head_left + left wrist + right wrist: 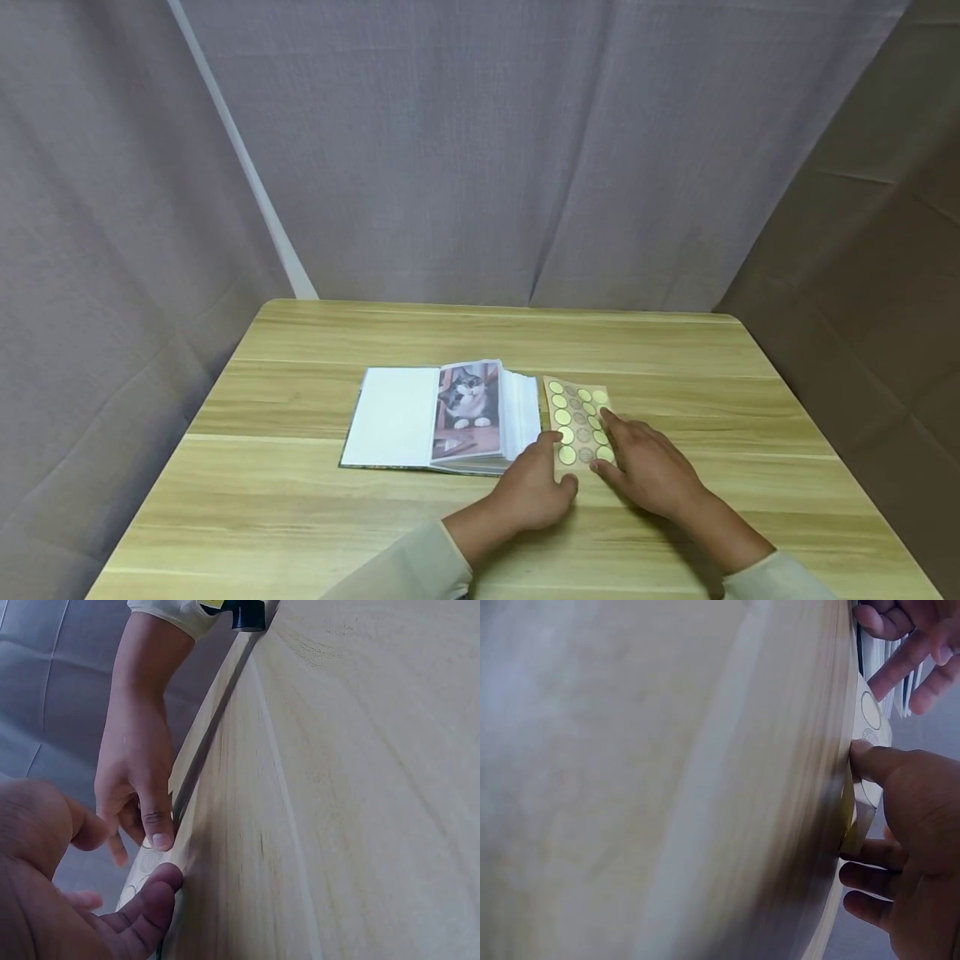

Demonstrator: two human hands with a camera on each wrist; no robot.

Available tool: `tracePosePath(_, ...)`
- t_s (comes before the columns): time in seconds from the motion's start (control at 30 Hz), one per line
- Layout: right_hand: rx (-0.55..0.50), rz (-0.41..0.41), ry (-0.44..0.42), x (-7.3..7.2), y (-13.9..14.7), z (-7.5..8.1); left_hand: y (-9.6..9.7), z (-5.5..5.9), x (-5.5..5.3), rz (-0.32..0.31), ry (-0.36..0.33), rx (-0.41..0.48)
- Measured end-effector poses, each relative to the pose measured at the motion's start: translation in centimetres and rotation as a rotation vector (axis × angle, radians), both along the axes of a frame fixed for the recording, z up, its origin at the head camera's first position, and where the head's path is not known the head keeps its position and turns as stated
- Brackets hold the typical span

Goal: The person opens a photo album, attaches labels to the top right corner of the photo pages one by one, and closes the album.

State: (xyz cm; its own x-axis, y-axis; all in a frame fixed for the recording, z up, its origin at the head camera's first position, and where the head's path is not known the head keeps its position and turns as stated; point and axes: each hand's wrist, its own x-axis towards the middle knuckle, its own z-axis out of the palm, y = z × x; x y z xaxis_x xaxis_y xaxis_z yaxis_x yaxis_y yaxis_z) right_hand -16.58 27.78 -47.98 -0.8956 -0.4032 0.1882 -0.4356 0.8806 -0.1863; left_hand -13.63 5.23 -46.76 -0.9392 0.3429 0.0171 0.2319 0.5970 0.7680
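From where I stand, a thin tan paper sheet printed with rows of round yellow stickers [579, 421] lies on the pale wood-grained table [300, 517], between the person's two hands and just right of a thick open album with a white inside cover [395, 417], which shows a glossy-looking photo of black-and-white cats [469, 408].

The left hand [530, 483] is loosely spread, its forefinger at the sheet's left edge and its thumb apart, below the near edge. The right hand [654, 467] pinches the near right part between thumb and forefinger; the right-wrist view shows the paper bending up there, the other fingers lying loose.

I'd judge the sheet very light and floppy, perhaps a little slick on its face, and easily creased if squeezed in the middle. Lying so flat, it offers little to grab, so an edge or corner looks the best hold, ideally one on each side to keep it from sagging. The album looks far heavier, its loose pages easily ruffled by a stray finger.
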Motion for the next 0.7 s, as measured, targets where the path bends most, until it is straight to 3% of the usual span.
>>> tracePosePath(0.17, -0.004, -0.002, 0.007, 0.04, 0.00, -0.02, 0.11, -0.35, -0.13, 0.020, 0.006, 0.044)
tracePosePath(0.47, -0.041, 0.009, 0.012, 0.30, -0.19, -0.06, 0.33, -0.64, -0.52, 0.088, 0.028, 0.201)
tracePosePath(0.7, -0.076, 0.035, 0.052, 0.45, -0.66, 0.29, 0.52, -0.31, -0.64, 0.101, -0.039, 0.350)
